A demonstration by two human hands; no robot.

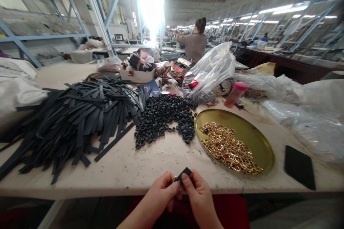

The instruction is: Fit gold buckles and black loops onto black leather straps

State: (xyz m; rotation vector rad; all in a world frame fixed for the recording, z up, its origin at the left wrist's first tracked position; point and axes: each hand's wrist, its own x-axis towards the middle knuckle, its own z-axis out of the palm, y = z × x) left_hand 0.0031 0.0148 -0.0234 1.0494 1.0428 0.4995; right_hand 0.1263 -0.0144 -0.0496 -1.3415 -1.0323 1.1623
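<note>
At the table's front edge my left hand (pixel 165 189) and my right hand (pixel 197 189) meet around a short black strap (pixel 185 174). Both are closed, thumbs on top, pinching it. A small gold-coloured buckle (pixel 175 178) shows by my left fingertips, partly hidden. Beyond my hands lies a heap of small black loops (pixel 166 112). To the left spreads a large pile of long black strips (pixel 88 114). On the right, a round gold tray (pixel 258 137) holds many gold-coloured buckles (pixel 228 146).
A black phone-like slab (pixel 299 166) lies at the right edge. A pink-lidded jar (pixel 235 94) stands behind the tray. Clear plastic bags (pixel 212 68) and a white box (pixel 137 76) crowd the back. Farther off, a person (pixel 196 41) stands.
</note>
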